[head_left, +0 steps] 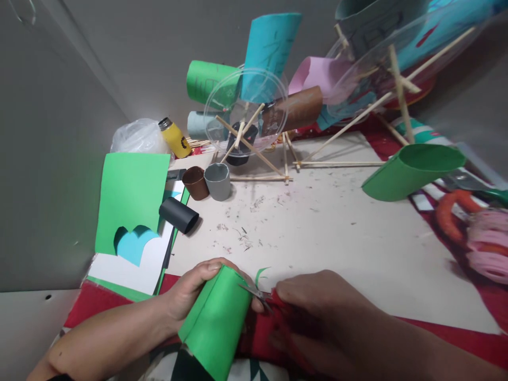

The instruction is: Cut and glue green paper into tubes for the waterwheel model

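Note:
In the head view, my left hand point(198, 278) is wrapped round a green paper tube point(222, 312), which is tilted with its rim toward the table. My right hand point(321, 307) grips red-handled scissors point(260, 296), partly blurred. Their blades meet the tube's far rim at its right side. Close to the blades, a thin curled green paper strip point(260, 274) lies on the white board point(337, 254). A black paper tube point(178, 214) rests on its side to the left, near a short brown tube point(195, 182) and a grey one point(217, 181).
Green paper sheets point(133, 196) and a blue cut piece point(137, 246) lie at left. Behind stands a stick-and-plastic-disc wheel point(246, 114) with coloured tubes. At right are another green tube point(413, 172), orange-handled scissors point(450, 211) and a pink bundle point(492, 243). A yellow bottle point(174, 138) stands at the back.

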Demonstrator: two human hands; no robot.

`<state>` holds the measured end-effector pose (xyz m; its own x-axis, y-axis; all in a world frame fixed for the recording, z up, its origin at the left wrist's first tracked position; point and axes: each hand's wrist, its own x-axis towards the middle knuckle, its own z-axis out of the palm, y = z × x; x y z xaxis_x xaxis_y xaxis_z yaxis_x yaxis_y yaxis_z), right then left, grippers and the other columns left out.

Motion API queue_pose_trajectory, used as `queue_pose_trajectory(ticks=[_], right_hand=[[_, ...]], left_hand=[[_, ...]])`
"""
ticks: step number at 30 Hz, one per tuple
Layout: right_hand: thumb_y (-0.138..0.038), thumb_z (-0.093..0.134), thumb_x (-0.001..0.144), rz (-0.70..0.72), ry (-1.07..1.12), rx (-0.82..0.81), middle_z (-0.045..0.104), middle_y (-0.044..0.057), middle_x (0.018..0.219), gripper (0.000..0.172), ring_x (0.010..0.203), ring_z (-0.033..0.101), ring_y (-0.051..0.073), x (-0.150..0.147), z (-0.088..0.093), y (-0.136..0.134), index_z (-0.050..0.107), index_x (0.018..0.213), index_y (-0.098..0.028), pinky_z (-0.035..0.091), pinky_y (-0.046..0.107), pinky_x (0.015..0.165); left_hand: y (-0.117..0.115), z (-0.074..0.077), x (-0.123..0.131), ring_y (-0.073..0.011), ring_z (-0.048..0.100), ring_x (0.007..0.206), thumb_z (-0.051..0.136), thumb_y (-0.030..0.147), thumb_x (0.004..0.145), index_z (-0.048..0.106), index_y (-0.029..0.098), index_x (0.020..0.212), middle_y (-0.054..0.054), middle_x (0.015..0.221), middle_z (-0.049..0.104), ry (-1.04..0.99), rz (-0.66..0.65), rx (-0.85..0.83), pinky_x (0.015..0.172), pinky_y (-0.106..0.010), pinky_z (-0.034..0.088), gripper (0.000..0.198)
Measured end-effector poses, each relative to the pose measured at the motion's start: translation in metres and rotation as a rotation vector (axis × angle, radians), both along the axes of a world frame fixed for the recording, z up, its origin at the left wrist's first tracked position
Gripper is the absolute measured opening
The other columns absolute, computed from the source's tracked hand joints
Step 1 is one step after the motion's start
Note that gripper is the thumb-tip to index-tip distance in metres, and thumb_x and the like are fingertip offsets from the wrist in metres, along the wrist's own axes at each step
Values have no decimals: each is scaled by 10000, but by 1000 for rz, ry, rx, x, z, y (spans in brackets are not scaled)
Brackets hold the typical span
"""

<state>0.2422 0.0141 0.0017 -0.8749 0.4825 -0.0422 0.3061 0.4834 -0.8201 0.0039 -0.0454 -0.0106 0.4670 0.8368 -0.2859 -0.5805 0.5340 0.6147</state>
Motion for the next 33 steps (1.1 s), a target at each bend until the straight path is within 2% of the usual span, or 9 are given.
queue_pose_trajectory(ticks=[7,10,13,20,26,33], right_hand=[[-139,603,755,-22,-40,8,488,-81,620,174,543,375,78,-3,-1,0,456,687,-205,280,207,510],[-131,604,750,-33,-15,15,499,-81,616,171,543,381,77,-4,-1,0,465,680,-202,273,210,511],[-120,618,721,-48,6,35,503,-80,611,172,543,371,79,-3,-2,0,473,676,-201,267,216,509],[-106,630,689,-74,6,73,477,-78,581,196,521,348,80,-2,-3,-1,461,655,-200,256,223,499],[-127,658,703,-78,-1,65,449,-85,583,222,523,333,79,-3,-6,-2,455,661,-204,247,226,496],[-104,686,664,-64,50,51,421,-92,580,256,531,317,74,-3,-8,-1,448,640,-197,237,222,486]], left_hand=[[2,6,3,-264,728,840,636,465,867,707,116,945,-150,932,744,19,10,-9,628,-293,557,364],[3,7,3,-259,729,854,659,454,855,712,114,925,-142,941,740,20,15,-17,665,-296,561,351],[3,6,3,-253,726,850,658,450,855,709,118,924,-137,961,734,15,15,-26,686,-302,559,343],[0,3,2,-249,726,799,612,468,888,681,126,959,-163,958,747,1,-3,-19,620,-296,558,355],[-1,4,2,-256,729,831,614,447,891,672,124,953,-154,974,736,4,4,-25,634,-300,568,334],[-2,-2,2,-235,726,748,604,470,889,662,130,969,-155,988,732,-27,-23,-62,610,-313,585,354]])
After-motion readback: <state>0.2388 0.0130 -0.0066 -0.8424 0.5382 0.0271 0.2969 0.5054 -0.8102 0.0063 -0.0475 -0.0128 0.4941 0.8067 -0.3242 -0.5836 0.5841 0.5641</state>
